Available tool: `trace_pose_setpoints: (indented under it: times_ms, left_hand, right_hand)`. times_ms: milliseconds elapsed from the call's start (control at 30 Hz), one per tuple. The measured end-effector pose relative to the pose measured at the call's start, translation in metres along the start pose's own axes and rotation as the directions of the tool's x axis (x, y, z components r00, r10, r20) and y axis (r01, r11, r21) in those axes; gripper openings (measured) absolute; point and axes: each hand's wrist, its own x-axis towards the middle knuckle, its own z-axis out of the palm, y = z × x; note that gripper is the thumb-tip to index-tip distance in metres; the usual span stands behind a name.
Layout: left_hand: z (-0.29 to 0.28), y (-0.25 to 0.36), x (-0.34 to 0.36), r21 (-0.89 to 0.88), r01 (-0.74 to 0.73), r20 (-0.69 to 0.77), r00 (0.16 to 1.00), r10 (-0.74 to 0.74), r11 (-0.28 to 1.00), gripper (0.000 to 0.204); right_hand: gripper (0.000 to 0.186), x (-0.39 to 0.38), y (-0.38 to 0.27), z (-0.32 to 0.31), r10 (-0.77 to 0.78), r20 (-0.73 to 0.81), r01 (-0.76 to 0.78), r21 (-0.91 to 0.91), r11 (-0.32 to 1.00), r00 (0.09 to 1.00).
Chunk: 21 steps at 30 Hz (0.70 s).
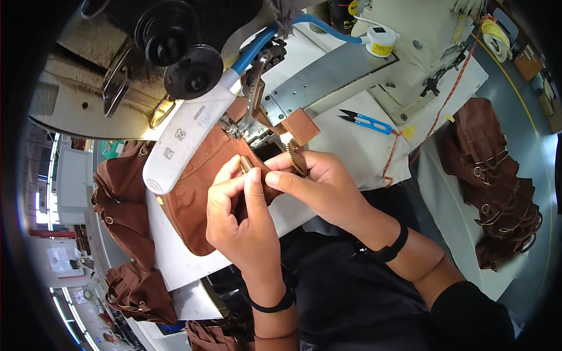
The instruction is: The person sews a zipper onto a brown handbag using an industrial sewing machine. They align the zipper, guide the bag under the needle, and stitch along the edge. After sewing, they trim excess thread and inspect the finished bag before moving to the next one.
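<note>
Brown leather, softly creased, is spread as a bag piece (187, 216) across a white tabletop (357, 155), its upper edge lying at the presser foot (232, 126) of a sewing machine (328, 88). At the near side of the foot, a narrow folded edge (249, 164) of the leather is pinched by the left hand (243, 213), whose thumb and forefinger are nearly closed and whose other fingers are curled. Just beside it, the leather is gripped by the right hand (325, 190), with the thumb laid on top and the fingers bent behind; how tightly cannot be told. A gold-toothed zipper (293, 159) is seen hanging over the right fingers, and above it a small square brown tab (301, 127) is raised. Dark bands are worn on both wrists.

To the left, the bag piece is partly covered from view by a long white plate (181, 146), with a blue hose (256, 50) at its upper end. On the tabletop to the right, blue-handled snips (369, 121) are laid near an orange-red thread (390, 161). More brown bags (486, 181) are heaped at the far right.
</note>
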Motion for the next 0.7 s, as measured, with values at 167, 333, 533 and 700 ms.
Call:
trace_pose_setpoints:
  times_ms: [167, 333, 533, 700]
  left_hand:
    - [0.000, 0.006, -0.003, -0.036, 0.051, 0.009, 0.999, -0.050, 0.998, 0.007]
    - [0.005, -0.003, -0.005, -0.055, -0.007, 0.008, 1.000, 0.007, 0.998, 0.008]
    - [-0.002, -0.003, -0.005, 0.079, -0.048, 0.028, 0.999, 0.046, 0.996, 0.008]
    - [-0.001, 0.000, -0.003, 0.144, -0.105, 0.025, 0.994, 0.103, 0.984, 0.008]
  right_hand:
    - [0.022, 0.003, -0.003, -0.006, 0.068, 0.039, -0.063, -0.125, 0.990, 0.997]
    - [0.030, 0.003, 0.003, -0.002, 0.060, -0.019, -0.060, -0.044, 0.997, 0.998]
    - [0.036, -0.001, -0.003, 0.009, 0.055, -0.052, -0.053, 0.040, 0.998, 0.997]
    - [0.034, 0.001, -0.008, 0.006, 0.120, 0.006, -0.119, 0.166, 0.979, 0.993]
